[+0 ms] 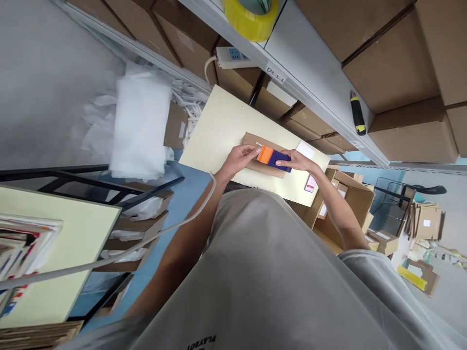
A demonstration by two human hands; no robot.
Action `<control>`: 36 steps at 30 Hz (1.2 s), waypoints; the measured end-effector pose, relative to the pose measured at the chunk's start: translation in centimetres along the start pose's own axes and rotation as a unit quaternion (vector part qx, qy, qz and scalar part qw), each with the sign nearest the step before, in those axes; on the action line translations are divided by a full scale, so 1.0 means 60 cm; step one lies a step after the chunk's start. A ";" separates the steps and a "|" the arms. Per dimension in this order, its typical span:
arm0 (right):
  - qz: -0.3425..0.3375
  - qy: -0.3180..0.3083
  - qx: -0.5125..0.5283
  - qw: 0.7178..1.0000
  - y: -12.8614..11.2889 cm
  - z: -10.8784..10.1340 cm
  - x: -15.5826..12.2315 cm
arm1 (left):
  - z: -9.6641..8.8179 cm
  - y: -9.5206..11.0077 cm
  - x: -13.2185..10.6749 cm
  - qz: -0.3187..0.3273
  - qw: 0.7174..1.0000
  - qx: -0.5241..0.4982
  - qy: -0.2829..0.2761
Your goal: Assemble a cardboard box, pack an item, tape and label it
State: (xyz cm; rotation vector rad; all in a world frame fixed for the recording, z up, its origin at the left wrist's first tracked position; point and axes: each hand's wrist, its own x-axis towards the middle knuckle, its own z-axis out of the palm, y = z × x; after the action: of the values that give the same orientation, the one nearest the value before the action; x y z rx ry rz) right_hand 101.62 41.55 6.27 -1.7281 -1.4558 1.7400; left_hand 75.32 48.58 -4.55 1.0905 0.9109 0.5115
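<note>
A small orange and dark-blue box (267, 155) is held over a flat brown cardboard piece (251, 140) on the pale tabletop. My right hand (296, 160) grips its dark-blue end, thumb lying across the upper face. At the orange end, the fingers of my left hand (241, 158) are pinched together against the edge. A tiny whitish bit shows by those fingertips, too small to make out. To the right of the box, a white sheet or label pad (305, 149) and a pink-screened phone-like item (310, 183) lie on the table.
The pale table (207, 126) meets a shelf of cardboard boxes. On the upper shelf are a yellow tape roll (251, 22) and a black-yellow cutter (357, 114); a power strip (233, 57) sits below. A grey cable (160, 236) crosses my left arm. An open carton (352, 204) stands right.
</note>
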 end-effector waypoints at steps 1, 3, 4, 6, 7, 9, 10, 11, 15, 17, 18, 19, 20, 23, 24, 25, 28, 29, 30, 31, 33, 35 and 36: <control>0.003 -0.004 -0.001 1.000 -0.001 -0.001 0.000 | 0.001 0.001 -0.001 -0.008 1.000 -0.016 0.000; 0.010 -0.010 -0.005 1.000 -0.003 -0.004 0.001 | 0.005 0.004 -0.002 -0.034 0.999 -0.040 0.006; 0.014 -0.013 -0.009 1.000 -0.003 -0.005 0.001 | 0.007 0.005 -0.002 -0.051 0.998 -0.046 0.014; 0.022 -0.016 -0.019 0.999 -0.003 -0.008 0.003 | 0.012 0.007 0.001 -0.077 0.995 -0.050 0.040; 0.025 -0.017 -0.025 0.999 -0.003 -0.008 0.004 | 0.014 0.006 0.003 -0.083 0.994 -0.051 0.055; 0.029 -0.018 -0.029 0.999 -0.005 -0.008 0.005 | 0.017 0.003 0.007 -0.084 0.992 -0.051 0.079; 0.029 -0.020 -0.028 0.999 -0.006 -0.008 0.006 | 0.018 0.001 0.009 -0.084 0.992 -0.051 0.085; 0.030 -0.023 -0.026 0.999 -0.008 -0.007 0.007 | 0.018 -0.002 0.010 -0.086 0.991 -0.049 0.087; 0.037 -0.035 -0.020 0.999 -0.018 -0.006 0.011 | 0.014 -0.015 0.010 -0.095 0.990 -0.058 0.082; 0.038 -0.033 -0.023 0.998 -0.022 -0.006 0.013 | 0.011 -0.019 0.009 -0.082 0.991 -0.074 0.081; 0.039 -0.032 -0.025 0.998 -0.024 -0.006 0.013 | 0.009 -0.021 0.008 -0.075 0.991 -0.080 0.079; 0.042 -0.031 -0.028 0.998 -0.025 -0.007 0.013 | 0.008 -0.022 0.007 -0.067 0.992 -0.080 0.075; 0.046 -0.031 -0.031 0.998 -0.026 -0.007 0.014 | 0.007 -0.023 0.007 -0.061 0.993 -0.076 0.069; 0.058 -0.031 -0.030 0.997 -0.030 -0.007 0.013 | 0.006 -0.023 0.006 -0.040 0.997 -0.042 0.056; 0.061 -0.031 -0.028 0.997 -0.032 -0.007 0.013 | 0.006 -0.022 0.006 -0.031 0.998 -0.030 0.055; 0.062 -0.029 -0.026 0.997 -0.034 -0.006 0.013 | 0.007 -0.021 0.007 -0.022 0.998 -0.021 0.057; 0.066 -0.021 -0.030 0.997 -0.040 -0.003 0.014 | 0.009 -0.017 0.013 -0.002 0.997 -0.013 0.073; 0.068 -0.018 -0.031 0.997 -0.042 -0.002 0.015 | 0.008 -0.015 0.016 0.002 0.997 -0.016 0.077; 0.070 -0.017 -0.031 0.997 -0.044 -0.001 0.016 | 0.007 -0.014 0.019 0.004 0.997 -0.017 0.077; 0.073 -0.016 -0.030 0.997 -0.046 0.000 0.017 | 0.005 -0.012 0.022 0.003 0.997 -0.017 0.072; 0.081 -0.020 -0.029 0.996 -0.051 0.002 0.021 | -0.001 -0.010 0.027 -0.003 0.998 -0.010 0.056; 0.090 -0.024 -0.029 0.995 -0.055 0.003 0.024 | -0.008 -0.008 0.030 -0.009 0.999 0.000 0.043; 0.094 -0.026 -0.027 0.995 -0.055 0.004 0.026 | -0.011 -0.007 0.031 -0.011 0.999 0.004 0.040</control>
State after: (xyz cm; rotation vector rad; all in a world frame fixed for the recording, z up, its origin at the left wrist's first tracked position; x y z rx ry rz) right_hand 99.59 44.13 7.93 -1.9183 -1.4136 1.8670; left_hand 75.75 50.12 -5.75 1.0731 0.9954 0.5371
